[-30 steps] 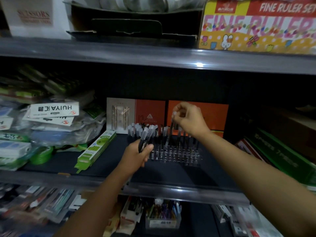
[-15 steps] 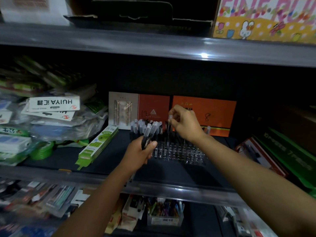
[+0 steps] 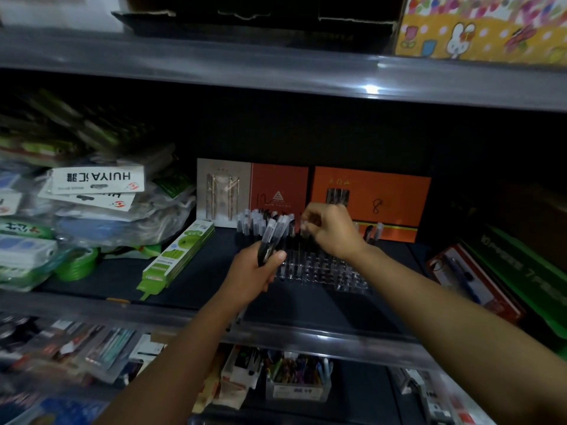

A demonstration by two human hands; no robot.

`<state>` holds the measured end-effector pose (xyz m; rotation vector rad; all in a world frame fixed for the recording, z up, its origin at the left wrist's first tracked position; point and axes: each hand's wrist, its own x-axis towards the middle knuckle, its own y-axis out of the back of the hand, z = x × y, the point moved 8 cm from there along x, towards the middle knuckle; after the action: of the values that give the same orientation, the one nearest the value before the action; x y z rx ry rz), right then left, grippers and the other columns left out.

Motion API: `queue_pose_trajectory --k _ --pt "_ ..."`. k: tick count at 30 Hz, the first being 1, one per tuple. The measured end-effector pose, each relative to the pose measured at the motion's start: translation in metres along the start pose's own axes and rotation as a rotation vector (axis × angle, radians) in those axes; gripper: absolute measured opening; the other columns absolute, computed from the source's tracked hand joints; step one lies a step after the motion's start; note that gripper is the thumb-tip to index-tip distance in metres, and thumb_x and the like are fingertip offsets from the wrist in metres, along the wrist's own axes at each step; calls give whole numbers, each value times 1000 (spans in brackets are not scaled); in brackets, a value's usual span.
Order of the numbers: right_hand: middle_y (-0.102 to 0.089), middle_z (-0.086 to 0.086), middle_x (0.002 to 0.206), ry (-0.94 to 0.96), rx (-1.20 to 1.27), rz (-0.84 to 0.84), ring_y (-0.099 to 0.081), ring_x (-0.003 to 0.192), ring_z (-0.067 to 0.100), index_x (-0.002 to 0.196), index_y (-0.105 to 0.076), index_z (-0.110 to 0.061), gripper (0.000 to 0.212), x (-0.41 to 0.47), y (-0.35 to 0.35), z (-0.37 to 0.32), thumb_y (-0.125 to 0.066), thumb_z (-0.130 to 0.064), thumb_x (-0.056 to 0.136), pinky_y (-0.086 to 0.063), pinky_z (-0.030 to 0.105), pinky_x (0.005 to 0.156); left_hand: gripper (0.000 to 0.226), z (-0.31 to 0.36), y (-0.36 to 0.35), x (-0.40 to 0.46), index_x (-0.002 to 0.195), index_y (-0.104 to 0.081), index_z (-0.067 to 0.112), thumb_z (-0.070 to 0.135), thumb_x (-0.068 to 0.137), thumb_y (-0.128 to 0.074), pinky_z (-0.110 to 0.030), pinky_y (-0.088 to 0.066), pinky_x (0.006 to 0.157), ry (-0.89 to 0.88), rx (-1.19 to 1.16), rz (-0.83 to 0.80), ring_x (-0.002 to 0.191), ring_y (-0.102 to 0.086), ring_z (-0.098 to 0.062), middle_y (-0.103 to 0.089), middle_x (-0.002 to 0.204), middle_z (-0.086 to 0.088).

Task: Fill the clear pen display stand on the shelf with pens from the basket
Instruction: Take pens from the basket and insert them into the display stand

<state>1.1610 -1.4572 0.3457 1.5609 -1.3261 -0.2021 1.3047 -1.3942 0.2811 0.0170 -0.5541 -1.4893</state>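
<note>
I see a dim shop shelf (image 3: 190,289) with a dark deck, and the clear pen display stand (image 3: 325,271) sits near the middle of it, closer to the back than to the front edge. My left hand (image 3: 254,276) is curled around a bundle of pens (image 3: 273,237), caps pointing up and away, just at the stand's left side. My right hand (image 3: 333,230) is over the stand's back rows, fingers bent and pinching the top of a single pen (image 3: 303,231) that stands roughly upright there. Orange boxes (image 3: 371,204) lean along the back edge behind the stand. A green pack (image 3: 176,256) lies left of it, and bagged stock (image 3: 92,204) fills the left end.
</note>
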Motion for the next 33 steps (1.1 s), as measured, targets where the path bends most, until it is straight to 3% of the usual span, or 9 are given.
queue_pose_trajectory --k 7,10,14,20,24,28,33 --pt "-65 2 76 3 -10 -29 -63 69 16 84 -62 -8 7 -1 -6 -1 -64 -4 89 -57 41 66 25 0 -3 0 69 -48 17 23 93 -56 -15 -41 43 7 -29 -9 39 -47 -1 -51 54 0" --pt "-67 2 79 24 -18 -45 -62 73 17 81 -65 -9 7 0 -3 -4 -66 -7 88 -56 41 71 26 0 -3 0 69 -47 18 23 93 -56 -16 -41 43 10 -32 -14 39 -46 -2 -51 53 0" --pt "-66 2 93 65 5 -40 -61 86 16 93 -70 -10 6 -3 9 -11 -64 -12 90 -53 34 78 25 -1 -6 -1 70 -48 18 23 93 -56 -17 -41 44 30 -46 -28 40 -46 -2 -51 53 -1" --pt "-68 5 83 83 129 -191 -64 76 21 105 -67 -16 16 -15 24 -33 -63 -25 93 -53 34 69 25 2 -16 -3 70 -48 15 19 92 -58 -20 -41 44 35 -51 -33 39 -45 -6 -50 52 -1" --pt "-64 2 76 70 104 -250 -57 66 10 98 -67 -16 12 -21 26 -38 -68 -23 88 -47 27 63 23 8 -29 -7 71 -49 14 18 91 -59 -20 -41 45 38 -46 -54 41 -44 -6 -49 53 -2" --pt "-71 6 81 -6 145 -287 -64 69 11 90 -68 -13 6 -24 32 -34 -71 -14 85 -51 25 65 20 13 -36 -10 74 -51 12 20 91 -60 -19 -42 45 35 -31 -63 41 -45 -4 -50 54 -2" --pt "-65 6 68 -57 193 -155 -57 59 12 91 -64 -10 8 -23 55 -33 -70 -12 86 -48 25 56 20 16 -35 -11 73 -51 15 21 91 -59 -20 -42 44 28 4 -90 40 -46 -3 -50 54 -1"
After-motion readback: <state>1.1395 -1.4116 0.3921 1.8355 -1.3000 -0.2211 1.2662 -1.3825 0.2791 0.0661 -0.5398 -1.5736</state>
